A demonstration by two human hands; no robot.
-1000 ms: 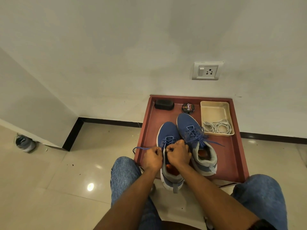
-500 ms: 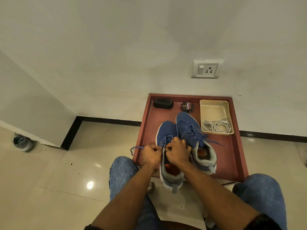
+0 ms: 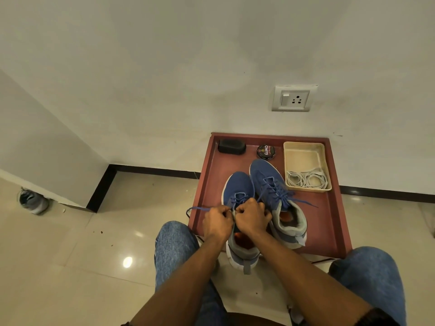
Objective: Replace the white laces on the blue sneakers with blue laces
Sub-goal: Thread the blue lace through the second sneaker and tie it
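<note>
- Red tray (image 3: 334, 222) sits on the tiled floor against the wall; it carries everything below.
- Left sneaker (image 3: 237, 189), blue, toe toward the wall, heel overhanging the tray's near edge, between my knees.
- Right sneaker (image 3: 266, 175) just beside it on the right, already threaded with a blue lace, loose ends trailing right over the tray.
- My left hand (image 3: 217, 223) is curled at the left sneaker's upper eyelets, pinching the blue lace (image 3: 200, 208); the free end runs out left past the tray edge.
- My right hand (image 3: 253, 217) is fisted next to it, knuckles touching the left; fingers curled over the lace on the right side, exact pinch hidden.
- Beige bin (image 3: 306, 158) in the tray's far right corner holds the white laces (image 3: 306, 180), coiled.
- Black brush (image 3: 231, 147) and polish tin (image 3: 266, 151) along the far edge.
</note>
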